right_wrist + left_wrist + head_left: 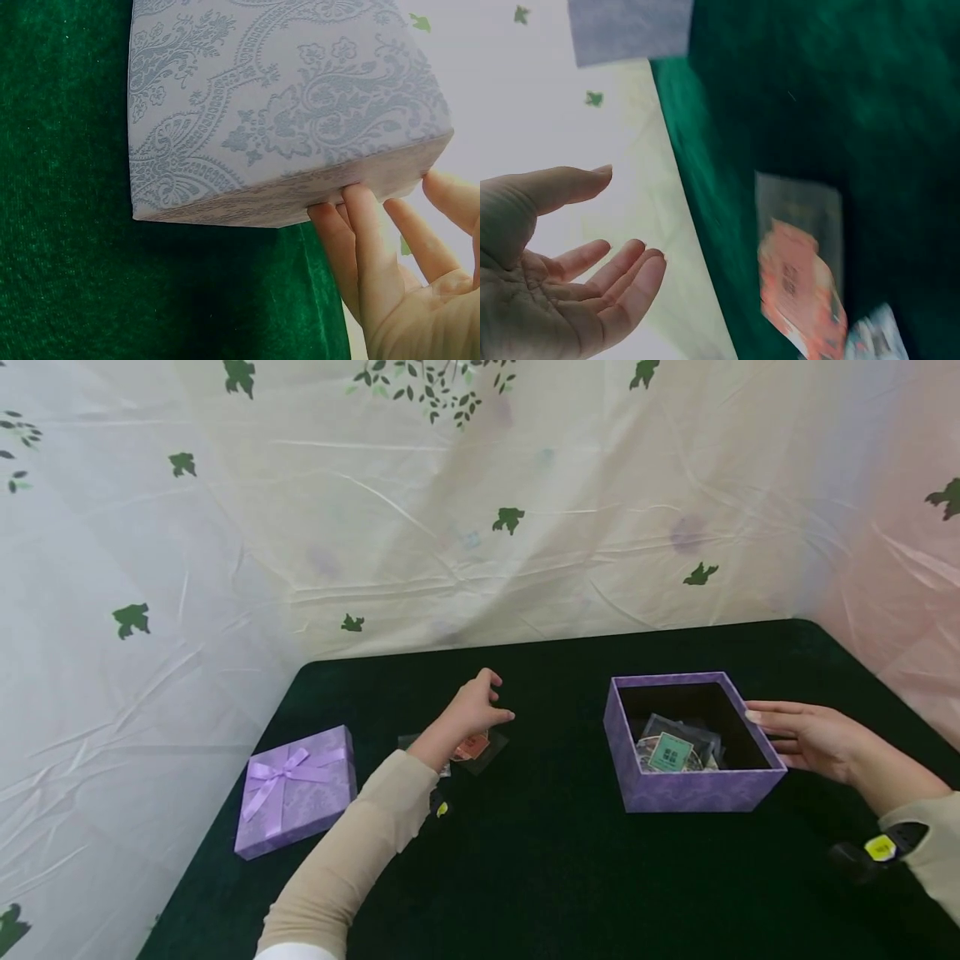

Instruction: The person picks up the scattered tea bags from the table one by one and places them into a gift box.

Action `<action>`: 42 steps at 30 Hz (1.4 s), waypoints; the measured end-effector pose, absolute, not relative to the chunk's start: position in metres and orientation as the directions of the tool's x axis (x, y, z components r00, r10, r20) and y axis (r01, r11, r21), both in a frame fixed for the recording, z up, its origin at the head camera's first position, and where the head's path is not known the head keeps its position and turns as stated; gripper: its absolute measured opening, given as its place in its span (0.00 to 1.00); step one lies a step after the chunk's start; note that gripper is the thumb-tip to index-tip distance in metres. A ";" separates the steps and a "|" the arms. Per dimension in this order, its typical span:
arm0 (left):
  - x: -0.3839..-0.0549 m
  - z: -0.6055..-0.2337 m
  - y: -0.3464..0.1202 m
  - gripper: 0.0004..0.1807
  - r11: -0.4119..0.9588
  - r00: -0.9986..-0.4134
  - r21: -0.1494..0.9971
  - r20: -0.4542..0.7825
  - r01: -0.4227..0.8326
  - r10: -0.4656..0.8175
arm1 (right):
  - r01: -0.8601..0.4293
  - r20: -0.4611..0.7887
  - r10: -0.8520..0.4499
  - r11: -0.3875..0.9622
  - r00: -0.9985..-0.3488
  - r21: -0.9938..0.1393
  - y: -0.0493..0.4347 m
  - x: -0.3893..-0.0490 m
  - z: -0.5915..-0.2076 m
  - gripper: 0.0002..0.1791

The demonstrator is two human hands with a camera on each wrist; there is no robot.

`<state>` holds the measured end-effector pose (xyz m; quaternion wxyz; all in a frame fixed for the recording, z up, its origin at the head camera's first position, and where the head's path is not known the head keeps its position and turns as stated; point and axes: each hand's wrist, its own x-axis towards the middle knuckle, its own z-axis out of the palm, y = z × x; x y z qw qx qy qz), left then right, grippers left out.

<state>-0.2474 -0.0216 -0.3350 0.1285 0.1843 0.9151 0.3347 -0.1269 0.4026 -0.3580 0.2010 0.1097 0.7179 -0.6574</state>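
My left hand [474,706] is above the table with its thumb and fingers spread apart. It holds nothing. In the left wrist view, the same hand [570,277] appears to the left of a clear packet with an orange label [787,274]. Part of that packet [474,746] shows beneath the left wrist in the head view. My right hand [813,739] touches the right side of an open purple box [693,793] with fairly straight fingers. Inside the box lie several clear packets, one with a green label [671,752]. The right wrist view shows fingertips against the patterned box wall [300,97].
A purple lid [322,789] with a ribbon bow [283,774] lies on the left of the dark green table [555,877]. Another packet [877,337] is beside the orange one, partly out of frame. A pale curtain [450,552] with leaf prints hangs behind the table.
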 end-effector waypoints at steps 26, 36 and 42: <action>-0.266 -0.375 -0.052 0.31 0.927 -0.926 0.369 -0.321 0.071 0.199 | 0.442 -0.452 -0.111 0.107 -0.885 -0.891 0.404 -0.127 -0.365 0.15; -0.270 -0.373 -0.054 0.30 0.921 -0.917 0.384 -0.344 0.058 0.202 | 0.430 -0.439 -0.108 0.097 -0.892 -0.898 0.405 -0.128 -0.362 0.16; -0.274 -0.373 -0.053 0.28 0.911 -0.918 0.411 -0.347 0.035 0.192 | 0.446 -0.455 -0.104 0.096 -0.885 -0.890 0.406 -0.129 -0.361 0.16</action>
